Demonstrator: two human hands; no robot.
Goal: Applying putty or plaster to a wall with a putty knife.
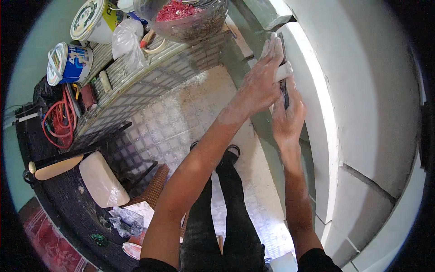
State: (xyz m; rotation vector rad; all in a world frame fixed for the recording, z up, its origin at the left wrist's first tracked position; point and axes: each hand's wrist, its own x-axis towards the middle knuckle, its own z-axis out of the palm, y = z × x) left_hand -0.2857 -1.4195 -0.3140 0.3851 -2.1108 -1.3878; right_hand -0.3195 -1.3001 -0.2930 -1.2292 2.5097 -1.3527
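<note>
Both my hands are at a long, narrow, dark flat tool (286, 96), seen nearly edge-on against the pale ledge at the right. A whitish piece (284, 71), perhaps its grip, shows between the hands; its exact kind is unclear. My left hand (263, 84), dusty with white powder, lies along the tool's upper part, fingers together and pointing away from me. Below it, closed around the tool's near end, is my right hand (290, 115), also dusty. Alongside the tool runs the brightly lit white edge (317, 77) of the ledge.
On a ribbed counter (108, 97) at the left stand a blue tub (79, 62), a lidded bucket (102, 29), a clear plastic bag (127, 38) and a basin (195, 27) with pink-red contents. Red cable (59, 120) hangs nearby. A cushion (103, 179) lies lower left; pale wall panels rise at right.
</note>
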